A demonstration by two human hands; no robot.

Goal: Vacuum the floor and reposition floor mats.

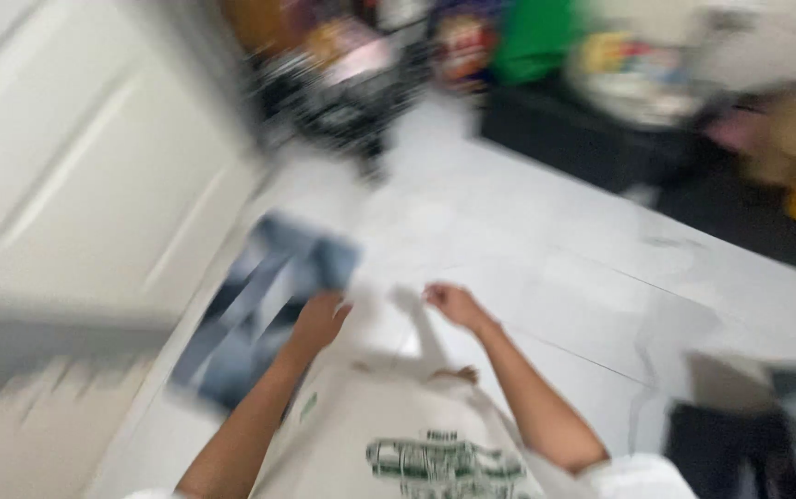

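The frame is strongly motion-blurred. My left hand [319, 319] is closed around the edge of a blue-grey garment [259, 305], which looks like folded denim, held over the white tiled floor. My right hand [451, 303] is out in front with its fingers curled in; it may pinch a pale thin thing, but the blur hides it. A white shirt with a green print [416, 444] covers my torso at the bottom of the view.
A white panelled door [74, 157] fills the left side. A dark basket or cart with colourful items [342, 83] stands at the back. A low dark shelf [592, 139] with mixed goods runs along the right. A dark object [730, 453] sits bottom right.
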